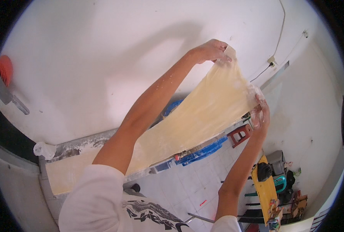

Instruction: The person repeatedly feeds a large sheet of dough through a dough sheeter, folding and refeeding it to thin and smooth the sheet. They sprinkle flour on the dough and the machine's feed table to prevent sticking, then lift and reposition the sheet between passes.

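Observation:
A long pale-yellow sheet of dough (203, 102) stretches from my raised hands down to the lower left, where its far end lies along a floury bench (73, 149). My left hand (213, 52) is pinched on the sheet's upper corner, high in front of the wall. Lower and to the right, my right hand (260, 114) grips the other corner, its fingers coated in white flour. Between the two hands the dough hangs taut and slightly folded at its edge. Blue plastic (203, 151) shows beneath the sheet, partly hidden by it.
A red stool (240, 135) stands on the tiled floor beyond the bench. To the right is a yellow table (264, 189) with clutter around it. A crumpled white plastic bag (44, 150) sits at the bench's left end. A plug (271, 62) with cables is on the wall.

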A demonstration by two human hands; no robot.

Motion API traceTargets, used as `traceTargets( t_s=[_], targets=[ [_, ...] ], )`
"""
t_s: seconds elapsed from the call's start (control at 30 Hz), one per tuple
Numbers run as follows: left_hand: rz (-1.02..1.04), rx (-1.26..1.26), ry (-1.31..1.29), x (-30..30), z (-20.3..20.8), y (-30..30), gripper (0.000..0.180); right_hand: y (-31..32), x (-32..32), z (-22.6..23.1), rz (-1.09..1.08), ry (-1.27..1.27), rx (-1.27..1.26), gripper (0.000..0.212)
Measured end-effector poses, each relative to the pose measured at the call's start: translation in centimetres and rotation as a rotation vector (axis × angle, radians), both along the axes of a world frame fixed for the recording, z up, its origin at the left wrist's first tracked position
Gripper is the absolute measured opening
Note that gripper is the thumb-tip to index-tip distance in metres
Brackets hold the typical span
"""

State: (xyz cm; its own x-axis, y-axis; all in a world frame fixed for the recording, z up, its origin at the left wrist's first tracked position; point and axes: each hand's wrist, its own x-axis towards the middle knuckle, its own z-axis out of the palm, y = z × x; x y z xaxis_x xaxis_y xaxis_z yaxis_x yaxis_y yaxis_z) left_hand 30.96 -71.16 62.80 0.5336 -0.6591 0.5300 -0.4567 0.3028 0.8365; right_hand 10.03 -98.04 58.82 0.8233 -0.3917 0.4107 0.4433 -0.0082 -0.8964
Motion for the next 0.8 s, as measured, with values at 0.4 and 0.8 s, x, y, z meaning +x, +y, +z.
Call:
traceTargets(
  t_s=[0.4,0.8],
  targets=[
    [-0.049,0.302,0.138,1.4,-1.2,1.7,0.070,4.3,-0.2,-1.9,0.168,0.121,0.078,0.058],
    [0.066,0.551,0.193,-2.5,-15.9,14.5,0.034,18.8,-8.6,-18.7,0.246,0.245,0.518,0.053]
  ],
)
